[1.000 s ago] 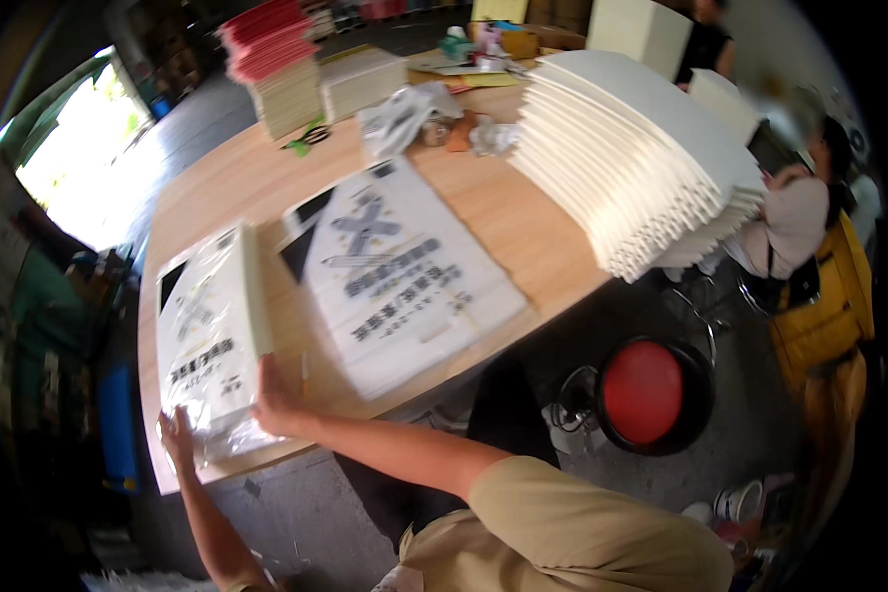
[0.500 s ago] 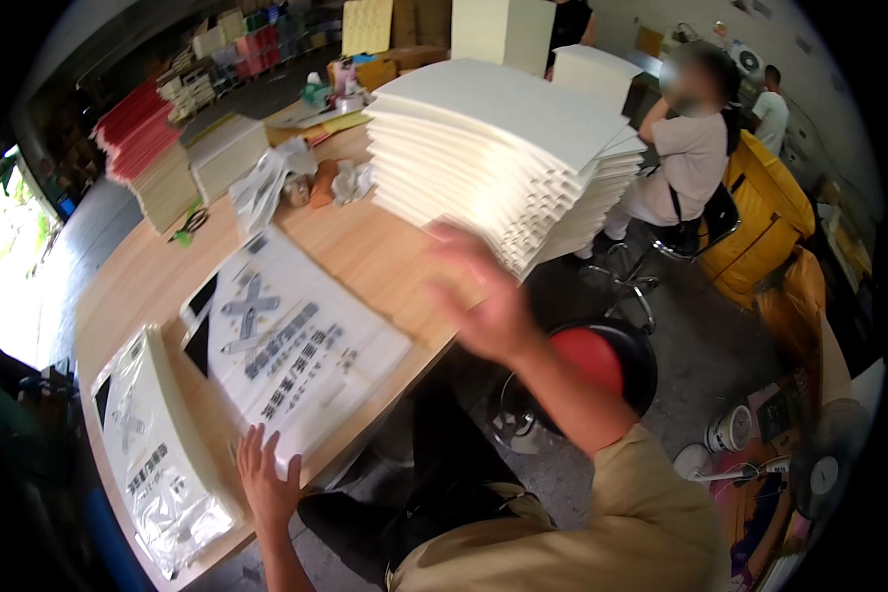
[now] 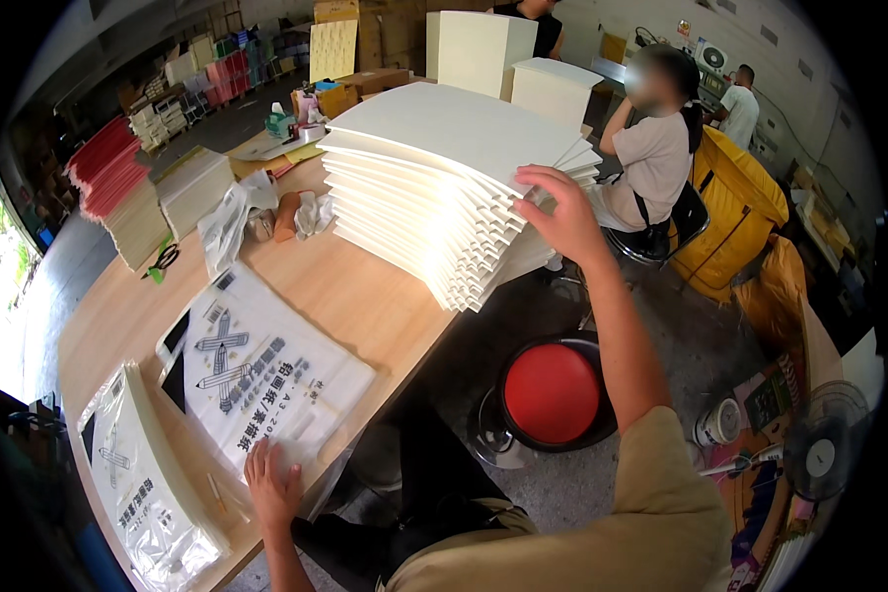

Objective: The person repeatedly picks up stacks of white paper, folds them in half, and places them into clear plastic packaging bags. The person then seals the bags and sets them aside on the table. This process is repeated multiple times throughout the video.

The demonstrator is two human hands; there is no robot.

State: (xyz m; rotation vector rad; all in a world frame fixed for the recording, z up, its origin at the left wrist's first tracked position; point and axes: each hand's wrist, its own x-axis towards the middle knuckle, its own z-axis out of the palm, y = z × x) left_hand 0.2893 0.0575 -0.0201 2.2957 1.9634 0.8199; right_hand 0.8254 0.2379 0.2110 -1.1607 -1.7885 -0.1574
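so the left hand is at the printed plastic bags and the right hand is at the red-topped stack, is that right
Not quite: the right hand is at a corner of the big white stack, not the red-topped stack, as the head view shows. The left hand is at the printed plastic bags, as you say.

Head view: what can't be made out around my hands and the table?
In the head view:
Printed plastic bag: near end partly hidden by the left hand.
Whether the right hand grips the white paper stack: contact too small to tell.
Person in black: head mostly cut off by the top edge.
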